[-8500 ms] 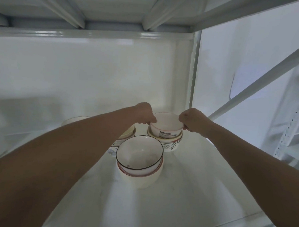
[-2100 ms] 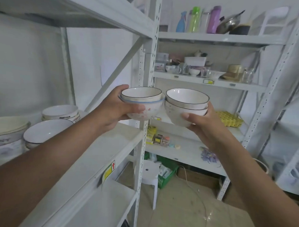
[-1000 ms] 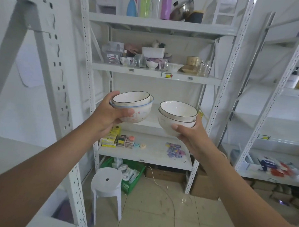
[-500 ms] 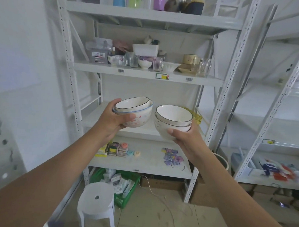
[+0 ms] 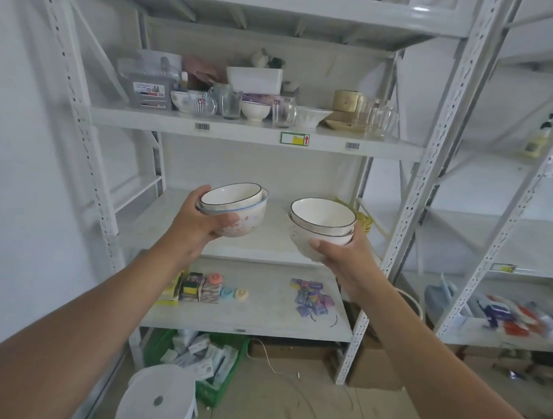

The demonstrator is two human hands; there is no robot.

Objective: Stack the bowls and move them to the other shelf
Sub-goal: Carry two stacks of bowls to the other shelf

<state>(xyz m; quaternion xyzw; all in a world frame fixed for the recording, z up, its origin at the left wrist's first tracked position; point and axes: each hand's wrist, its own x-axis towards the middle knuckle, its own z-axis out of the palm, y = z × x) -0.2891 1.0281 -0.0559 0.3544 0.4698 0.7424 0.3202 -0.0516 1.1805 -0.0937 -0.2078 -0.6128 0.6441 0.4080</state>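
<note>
Both my hands are full. My left hand [image 5: 201,226] wraps round the left stack of bowls [image 5: 237,212], thumb on the near side and fingers under it. My right hand [image 5: 339,259] cups the right stack of bowls [image 5: 320,225] from below, with my thumb pressed on its front.

Now from big to small. At twelve o'clock stands the big white rack [image 5: 429,159]. Its middle shelf [image 5: 267,243] is right behind the bowls and looks mostly bare, with something yellow [image 5: 362,217] at about two o'clock from my right stack. Higher up, at twelve o'clock, a shelf is crowded with cups and glasses [image 5: 257,104]. Lower down, at six o'clock from the bowls, a shelf holds small bright packets [image 5: 311,298]. Down by the floor at seven o'clock I see a white stool [image 5: 157,397] and a green basket [image 5: 220,371].

Each stack looks like two bowls, one sitting inside the other. The left one has a small dark-rimmed bowl inside a bigger blue-rimmed one.

So I think the stacking is done for these, and the carrying is almost done. What is left is to reach forward and set both stacks down on the middle shelf, at twelve o'clock. I cannot tell if more bowls wait somewhere else.
</note>
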